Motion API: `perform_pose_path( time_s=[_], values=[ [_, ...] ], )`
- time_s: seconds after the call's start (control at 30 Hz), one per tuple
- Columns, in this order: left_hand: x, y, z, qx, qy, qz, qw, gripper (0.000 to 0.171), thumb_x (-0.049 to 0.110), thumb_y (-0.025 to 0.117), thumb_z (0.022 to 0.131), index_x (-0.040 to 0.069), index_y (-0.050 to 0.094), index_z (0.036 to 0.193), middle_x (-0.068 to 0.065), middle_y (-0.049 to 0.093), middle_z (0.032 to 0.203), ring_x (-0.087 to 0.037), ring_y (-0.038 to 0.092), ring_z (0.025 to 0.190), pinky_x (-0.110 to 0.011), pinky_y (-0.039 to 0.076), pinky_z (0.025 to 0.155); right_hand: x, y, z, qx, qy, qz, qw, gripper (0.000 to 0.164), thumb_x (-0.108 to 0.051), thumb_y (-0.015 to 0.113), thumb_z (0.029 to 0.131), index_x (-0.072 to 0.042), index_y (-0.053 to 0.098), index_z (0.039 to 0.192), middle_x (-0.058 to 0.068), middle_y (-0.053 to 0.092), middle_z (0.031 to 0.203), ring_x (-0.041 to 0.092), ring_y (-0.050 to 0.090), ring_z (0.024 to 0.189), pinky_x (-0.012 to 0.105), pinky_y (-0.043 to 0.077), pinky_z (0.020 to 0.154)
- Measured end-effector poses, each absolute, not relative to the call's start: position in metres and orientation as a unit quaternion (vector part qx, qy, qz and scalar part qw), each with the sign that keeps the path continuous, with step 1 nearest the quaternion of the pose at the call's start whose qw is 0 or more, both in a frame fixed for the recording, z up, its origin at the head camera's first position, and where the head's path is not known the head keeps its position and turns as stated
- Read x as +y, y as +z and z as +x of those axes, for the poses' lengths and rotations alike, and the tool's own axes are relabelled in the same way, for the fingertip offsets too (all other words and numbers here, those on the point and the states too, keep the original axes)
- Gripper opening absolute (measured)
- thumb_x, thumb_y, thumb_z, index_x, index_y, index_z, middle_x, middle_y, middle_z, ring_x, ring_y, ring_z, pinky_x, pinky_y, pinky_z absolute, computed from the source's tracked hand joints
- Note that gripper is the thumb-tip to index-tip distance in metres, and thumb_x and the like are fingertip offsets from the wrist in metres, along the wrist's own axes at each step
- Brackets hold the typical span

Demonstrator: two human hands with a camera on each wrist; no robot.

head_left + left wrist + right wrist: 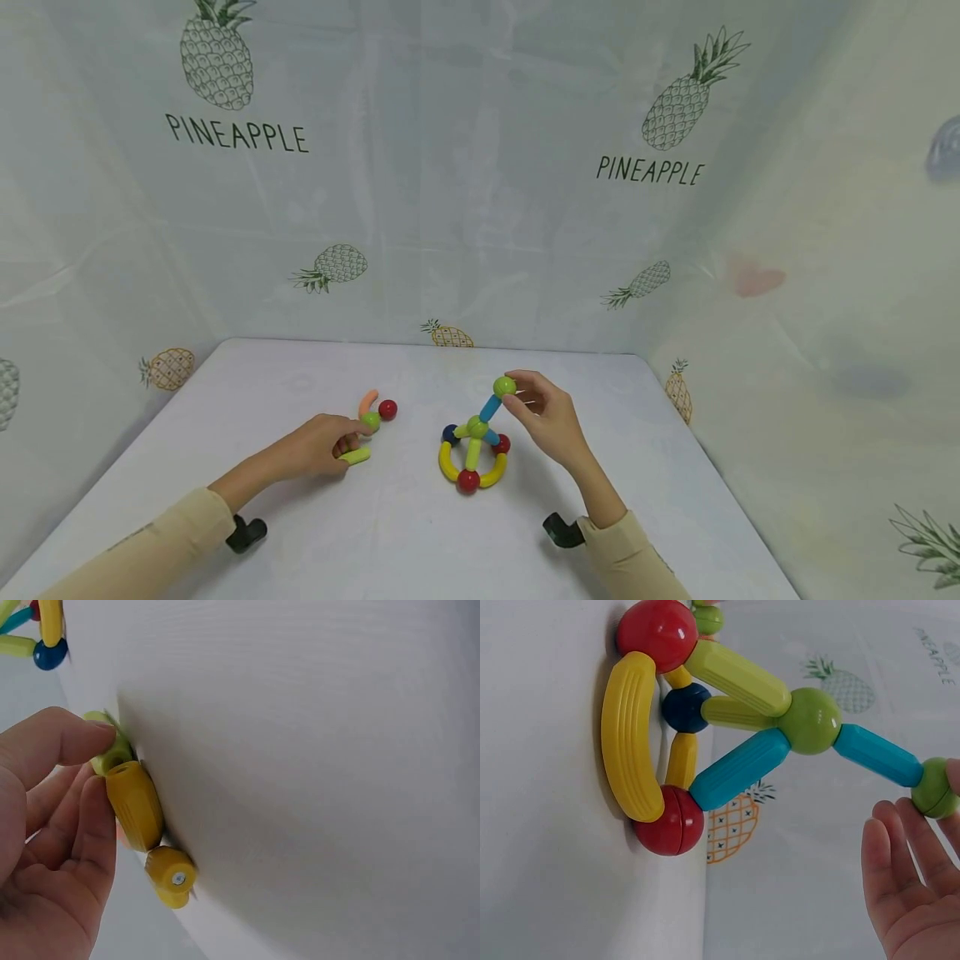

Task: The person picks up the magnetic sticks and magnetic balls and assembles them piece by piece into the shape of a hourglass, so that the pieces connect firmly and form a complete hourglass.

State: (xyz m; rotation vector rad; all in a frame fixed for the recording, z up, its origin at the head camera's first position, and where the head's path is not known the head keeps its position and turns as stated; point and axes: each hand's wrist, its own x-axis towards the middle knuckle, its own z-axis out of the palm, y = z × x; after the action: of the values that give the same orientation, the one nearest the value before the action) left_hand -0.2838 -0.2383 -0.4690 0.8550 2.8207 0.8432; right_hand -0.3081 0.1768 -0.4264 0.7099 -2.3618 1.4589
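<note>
My right hand (551, 417) pinches a green ball (505, 387) between thumb and fingers. That ball sits on the upper end of a slanting blue stick (877, 754), whose lower end meets another green ball (810, 721). Below, light green sticks (739, 679) and a blue one run down to a ring of curved yellow pieces (632, 739), red balls (669, 820) and a dark blue ball (686, 707). At the left, my left hand (318, 447) has its thumb and curled fingers about a light green stick (355, 456) at the tabletop. Its fingers also touch a yellow piece (135, 806).
Beyond the left hand lie a green ball (371, 421), a red ball (387, 409) and a curved orange piece (368, 402). Another yellow piece (171, 871) shows in the left wrist view. A pineapple-print curtain (465, 183) rises behind the white table (405, 533).
</note>
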Motion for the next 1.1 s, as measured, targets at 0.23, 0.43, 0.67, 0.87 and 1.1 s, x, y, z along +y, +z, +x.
perform_pose_path(
  time_s=[0.23,0.43,0.67,0.87,1.1],
  values=[
    [-0.240,-0.471,-0.283,0.921,0.265,0.284,0.040,0.039,-0.006,0.079,0.082,0.012,0.076,0.116,0.007,0.065,0.093,-0.006,0.056,0.082,-0.023,0.053,0.070,0.177,-0.426,-0.308,-0.819,0.502,0.243,0.134,0.035,-0.025,0.075,0.102,-0.021,0.068,0.136,-0.001,0.074,0.116,0.017,0.073,0.101,0.026,0.061,0.089],
    [-0.237,-0.472,-0.283,0.920,0.256,0.293,0.038,0.038,-0.005,0.080,0.083,0.017,0.077,0.113,0.010,0.066,0.093,-0.006,0.055,0.081,-0.023,0.051,0.069,0.177,-0.426,-0.307,-0.817,0.505,0.243,0.136,0.035,-0.024,0.075,0.101,-0.021,0.068,0.135,-0.001,0.074,0.115,0.018,0.074,0.100,0.026,0.061,0.089],
    [-0.233,-0.471,-0.283,0.922,0.259,0.288,0.022,0.032,0.000,0.080,0.087,0.016,0.076,0.114,0.011,0.067,0.094,-0.005,0.056,0.080,-0.023,0.052,0.070,0.177,-0.426,-0.308,-0.816,0.504,0.248,0.138,0.035,-0.023,0.076,0.101,-0.020,0.068,0.136,0.000,0.074,0.116,0.018,0.074,0.100,0.026,0.061,0.088],
    [-0.230,-0.469,-0.285,0.922,0.263,0.284,-0.020,0.032,0.001,0.080,0.088,0.016,0.075,0.116,0.010,0.067,0.095,-0.005,0.057,0.079,-0.023,0.053,0.068,0.176,-0.427,-0.309,-0.817,0.503,0.246,0.141,0.036,-0.022,0.076,0.101,-0.020,0.069,0.135,0.000,0.074,0.114,0.018,0.074,0.099,0.026,0.061,0.088],
    [-0.218,-0.462,-0.291,0.911,0.283,0.294,-0.064,0.036,-0.002,0.079,0.088,0.018,0.072,0.117,0.010,0.068,0.095,-0.005,0.062,0.082,-0.025,0.057,0.073,0.177,-0.427,-0.309,-0.818,0.501,0.245,0.138,0.036,-0.024,0.076,0.101,-0.019,0.068,0.136,0.001,0.075,0.114,0.020,0.074,0.100,0.027,0.061,0.088]
  ],
)
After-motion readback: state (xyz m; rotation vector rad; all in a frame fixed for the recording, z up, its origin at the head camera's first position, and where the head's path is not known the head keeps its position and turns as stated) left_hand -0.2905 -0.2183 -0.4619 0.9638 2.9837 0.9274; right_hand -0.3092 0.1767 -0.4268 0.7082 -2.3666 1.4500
